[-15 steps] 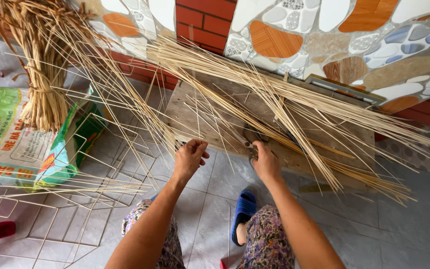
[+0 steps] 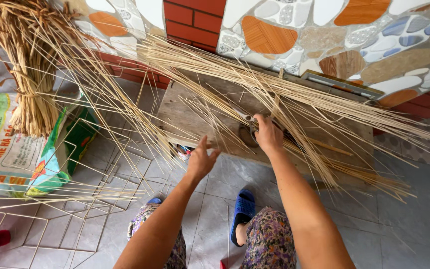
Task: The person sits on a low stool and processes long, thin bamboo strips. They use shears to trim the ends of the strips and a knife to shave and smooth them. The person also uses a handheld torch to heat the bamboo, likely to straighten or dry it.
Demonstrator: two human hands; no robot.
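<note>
Long thin straw-coloured sticks (image 2: 294,94) lie fanned across a low wooden board (image 2: 185,117) against the wall. My right hand (image 2: 267,133) rests on the board among the sticks, its fingers closed around a pair of scissors (image 2: 245,127) with a dark handle. My left hand (image 2: 201,160) hovers at the board's front edge, fingers spread, holding nothing, with a few sticks just beyond its fingertips.
A tied bundle of dried reeds (image 2: 26,74) stands on a green and white sack (image 2: 11,149) at the left. A bent wire frame (image 2: 75,199) lies on the tiled floor. A blue sandal (image 2: 244,211) is on my foot. A mosaic and brick wall (image 2: 294,35) is behind.
My left hand has dropped back from the sticks to the board's front edge. My right hand has moved up onto the board and taken the scissors.
</note>
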